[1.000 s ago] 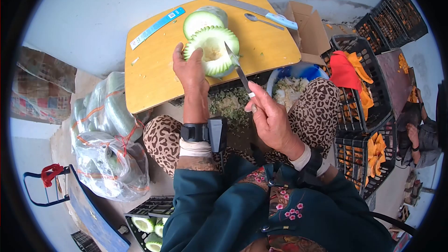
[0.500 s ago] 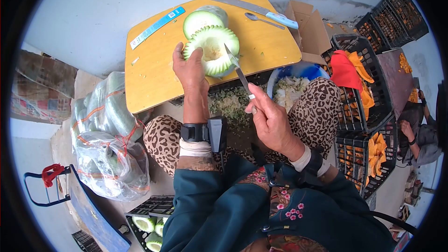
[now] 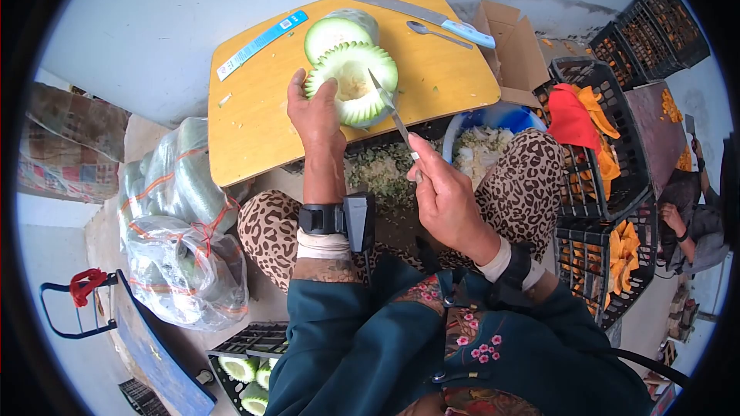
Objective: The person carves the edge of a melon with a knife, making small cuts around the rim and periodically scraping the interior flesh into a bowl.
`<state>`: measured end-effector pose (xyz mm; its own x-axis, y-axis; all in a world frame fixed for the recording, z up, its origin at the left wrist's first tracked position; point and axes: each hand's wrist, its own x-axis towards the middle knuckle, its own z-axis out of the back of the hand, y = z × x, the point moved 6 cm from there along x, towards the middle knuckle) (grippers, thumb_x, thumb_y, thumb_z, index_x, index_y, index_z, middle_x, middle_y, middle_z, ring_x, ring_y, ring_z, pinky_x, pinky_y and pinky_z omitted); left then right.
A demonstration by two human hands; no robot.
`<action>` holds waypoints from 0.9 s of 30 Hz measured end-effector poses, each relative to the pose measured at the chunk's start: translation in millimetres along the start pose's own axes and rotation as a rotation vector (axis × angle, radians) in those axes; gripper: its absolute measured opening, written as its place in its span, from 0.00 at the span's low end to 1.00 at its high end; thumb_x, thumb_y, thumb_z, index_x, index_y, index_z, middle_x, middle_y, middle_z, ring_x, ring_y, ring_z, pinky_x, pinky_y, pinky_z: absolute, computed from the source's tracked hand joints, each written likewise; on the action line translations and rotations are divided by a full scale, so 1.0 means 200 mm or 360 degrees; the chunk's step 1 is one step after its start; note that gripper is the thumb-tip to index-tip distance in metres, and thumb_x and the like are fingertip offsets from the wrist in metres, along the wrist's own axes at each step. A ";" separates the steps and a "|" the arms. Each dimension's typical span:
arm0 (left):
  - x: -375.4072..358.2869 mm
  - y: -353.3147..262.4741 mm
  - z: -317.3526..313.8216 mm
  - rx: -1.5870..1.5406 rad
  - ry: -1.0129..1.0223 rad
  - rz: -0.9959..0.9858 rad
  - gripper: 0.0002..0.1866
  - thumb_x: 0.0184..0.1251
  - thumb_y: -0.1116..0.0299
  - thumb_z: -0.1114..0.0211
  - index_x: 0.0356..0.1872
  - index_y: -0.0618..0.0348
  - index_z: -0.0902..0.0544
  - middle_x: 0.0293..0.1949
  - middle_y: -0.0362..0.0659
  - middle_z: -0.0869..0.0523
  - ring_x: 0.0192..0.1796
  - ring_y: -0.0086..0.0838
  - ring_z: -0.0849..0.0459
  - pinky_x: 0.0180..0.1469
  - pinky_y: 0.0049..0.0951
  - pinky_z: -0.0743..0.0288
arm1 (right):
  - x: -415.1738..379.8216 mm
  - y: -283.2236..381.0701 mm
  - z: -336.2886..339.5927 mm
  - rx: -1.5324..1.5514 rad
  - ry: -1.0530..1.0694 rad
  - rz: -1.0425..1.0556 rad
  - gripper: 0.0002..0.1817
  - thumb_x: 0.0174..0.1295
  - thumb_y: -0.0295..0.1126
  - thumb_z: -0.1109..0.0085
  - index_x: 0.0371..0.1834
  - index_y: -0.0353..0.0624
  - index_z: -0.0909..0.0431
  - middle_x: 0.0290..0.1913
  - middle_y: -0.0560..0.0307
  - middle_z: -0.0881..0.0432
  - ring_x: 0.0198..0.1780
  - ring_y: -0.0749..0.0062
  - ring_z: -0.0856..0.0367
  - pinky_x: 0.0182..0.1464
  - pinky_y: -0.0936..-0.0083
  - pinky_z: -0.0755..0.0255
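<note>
A hollowed green melon piece (image 3: pixel 374 108) with a toothed rim is at the front edge of the yellow table (image 3: pixel 254 123). My left hand (image 3: pixel 316 112) grips its left side, the thumb over the rim. In my right hand (image 3: pixel 451 204) is a small knife (image 3: pixel 400 123), fingers wrapped round its handle; the blade lies against the melon's right rim. Another melon piece (image 3: pixel 331 37) with a smooth, pale cut face sits behind it.
A long knife (image 3: pixel 416 11), a spoon (image 3: pixel 435 33) and a blue-white packet (image 3: pixel 262 45) lie on the table. Right are a cardboard box (image 3: pixel 512 54), a blue-white tub (image 3: pixel 493 118) and crates (image 3: pixel 609 162) of orange pieces. Bagged melons (image 3: pixel 181 262) stand left. A co-worker (image 3: pixel 686 219) is far right.
The view has shifted very slightly. The knife blade and my right hand have moved a little at the melon's rim; the co-worker at the far right now shows a raised blade.
</note>
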<state>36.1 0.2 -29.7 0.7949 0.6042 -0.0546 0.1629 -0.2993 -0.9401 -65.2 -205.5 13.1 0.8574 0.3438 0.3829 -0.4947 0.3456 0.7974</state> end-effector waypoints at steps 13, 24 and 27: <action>0.00 0.01 0.01 -0.0022 -0.0008 -0.0087 0.31 0.57 0.82 0.38 0.64 0.72 0.35 0.54 0.52 0.24 0.50 0.35 0.19 0.49 0.31 0.21 | 0.11 -0.01 -0.04 -0.0155 -0.0091 0.0107 0.30 0.56 0.16 0.52 0.66 0.34 0.38 0.38 0.40 0.23 0.39 0.45 0.22 0.42 0.58 0.26; 0.02 0.03 0.02 -0.0008 -0.0074 -0.0108 0.31 0.57 0.83 0.38 0.64 0.72 0.36 0.53 0.53 0.24 0.49 0.36 0.19 0.50 0.31 0.21 | 0.05 -0.04 -0.08 -0.0206 -0.0105 0.0084 0.32 0.56 0.17 0.51 0.68 0.37 0.40 0.38 0.41 0.24 0.36 0.42 0.22 0.36 0.56 0.26; 0.03 0.03 0.02 -0.0012 -0.0080 -0.0091 0.31 0.57 0.83 0.38 0.64 0.72 0.36 0.54 0.53 0.24 0.50 0.36 0.19 0.50 0.31 0.21 | -0.02 -0.08 -0.08 -0.0112 -0.0108 0.0088 0.31 0.56 0.17 0.52 0.67 0.37 0.38 0.40 0.41 0.22 0.36 0.45 0.21 0.37 0.59 0.25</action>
<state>39.9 4.8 -36.5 0.7541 0.6565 -0.0180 0.2116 -0.2689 -0.9396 -62.9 -197.9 -9.2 0.8351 0.3050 0.4578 -0.5480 0.3890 0.7405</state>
